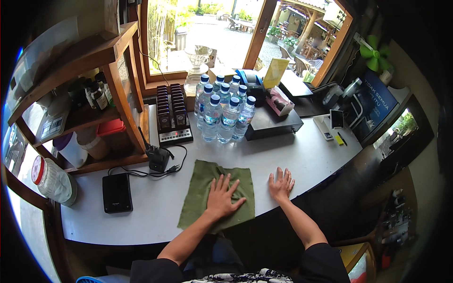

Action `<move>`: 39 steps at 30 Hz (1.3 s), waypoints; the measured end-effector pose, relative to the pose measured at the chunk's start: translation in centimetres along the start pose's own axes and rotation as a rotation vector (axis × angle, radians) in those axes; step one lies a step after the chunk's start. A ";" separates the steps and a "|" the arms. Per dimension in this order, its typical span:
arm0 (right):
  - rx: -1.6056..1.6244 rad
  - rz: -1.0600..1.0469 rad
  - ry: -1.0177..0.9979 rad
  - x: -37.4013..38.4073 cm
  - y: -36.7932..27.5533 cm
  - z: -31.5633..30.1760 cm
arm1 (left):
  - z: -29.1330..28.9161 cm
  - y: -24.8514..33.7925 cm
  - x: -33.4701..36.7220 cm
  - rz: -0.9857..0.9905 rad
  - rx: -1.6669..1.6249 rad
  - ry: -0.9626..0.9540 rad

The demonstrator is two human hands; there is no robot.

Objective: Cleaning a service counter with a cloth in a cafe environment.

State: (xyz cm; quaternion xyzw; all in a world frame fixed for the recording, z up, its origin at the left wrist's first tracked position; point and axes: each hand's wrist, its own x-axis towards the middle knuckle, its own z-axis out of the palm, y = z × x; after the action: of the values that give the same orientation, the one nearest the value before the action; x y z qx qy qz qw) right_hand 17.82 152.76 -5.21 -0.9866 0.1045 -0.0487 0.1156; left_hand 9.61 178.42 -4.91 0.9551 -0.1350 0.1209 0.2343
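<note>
Left hand [222,198] lies palm down on the green cloth [198,200], fingers spread. No clench, nothing pinched; it just presses, likely so the cloth stays flat under the palm. Some wrinkles show around the fingers. Right hand [281,186] is flat on the bare tabletop [151,226], near the front edge, right of the cloth and apart from it. Holds nothing; probably a brace for the leaning body.

Cloth is spread at the middle of the front edge, its lower corner reaching that edge. Surface beside it is bare, which gives both hands room.

Beyond the cloth, toward the back edge: water bottles [229,123] with blue caps, upright, bunched tight, presumably to save space. Left of them, the black slotted rack [172,113] on a keypad base. Right of them, the black box [273,126] with the tissue box [279,103] on top, likely stacked to free up surface.

Toward the left edge: the flat black case [117,193], the black charger [158,159] with its loose cable, and the red-lidded jar [54,184] right by the left edge.
</note>
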 end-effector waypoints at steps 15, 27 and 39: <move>-0.023 0.000 0.035 0.2 -0.4 -0.3 | 0.2 -0.2 -0.4 -0.129 0.067 -0.051; -0.027 0.013 0.032 0.2 -0.3 -0.5 | 1.5 4.1 -3.6 -0.059 0.107 -0.070; -0.023 0.025 0.014 0.1 -0.7 -1.0 | 1.1 2.0 -3.1 -0.175 0.224 0.024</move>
State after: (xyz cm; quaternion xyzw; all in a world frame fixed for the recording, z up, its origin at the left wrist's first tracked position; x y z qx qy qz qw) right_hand 17.97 153.21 -4.09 -0.9861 0.1184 -0.0532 0.1041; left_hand 6.28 176.80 -5.96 0.9820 -0.0341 0.1255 0.1373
